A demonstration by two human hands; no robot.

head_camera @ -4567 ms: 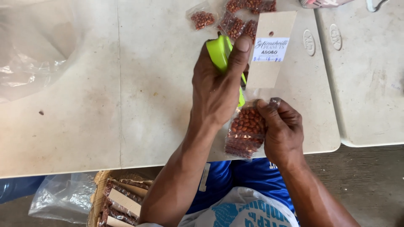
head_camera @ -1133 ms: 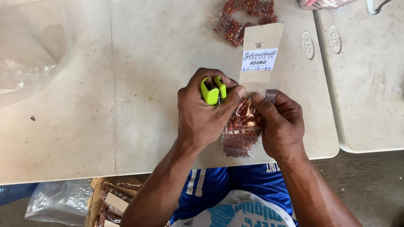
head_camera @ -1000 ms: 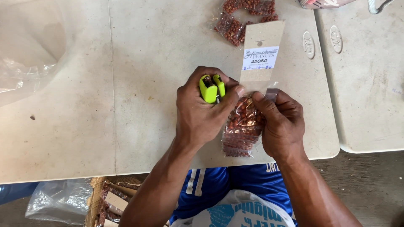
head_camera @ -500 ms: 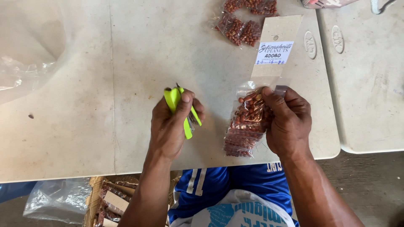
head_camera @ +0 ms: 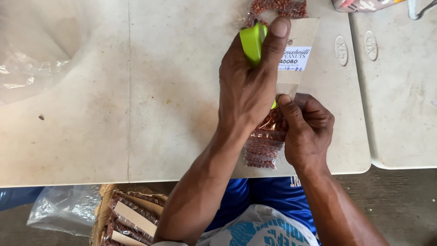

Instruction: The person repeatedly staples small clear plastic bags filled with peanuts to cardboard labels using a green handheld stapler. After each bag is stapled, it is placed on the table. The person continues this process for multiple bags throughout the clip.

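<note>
My left hand (head_camera: 248,86) grips a lime-green stapler (head_camera: 253,42), its thumb pressed on top, against the brown card header (head_camera: 302,38) of a clear bag of reddish-brown peanuts (head_camera: 264,146). My right hand (head_camera: 307,132) pinches the bag where the plastic meets the card's lower edge. The bag lies on the white folding table (head_camera: 136,91), partly hidden under both hands. The card carries a small white label.
More clear bags of peanuts (head_camera: 277,7) lie at the table's far edge. Crumpled clear plastic (head_camera: 36,50) covers the table's left end. A second white table (head_camera: 400,82) adjoins on the right. Below the near edge, a cardboard box (head_camera: 129,216) holds finished bags with card headers.
My left hand swung the stapler away to the left half a second ago, then brought it back up onto the card header. My right hand kept hold of the bag.
</note>
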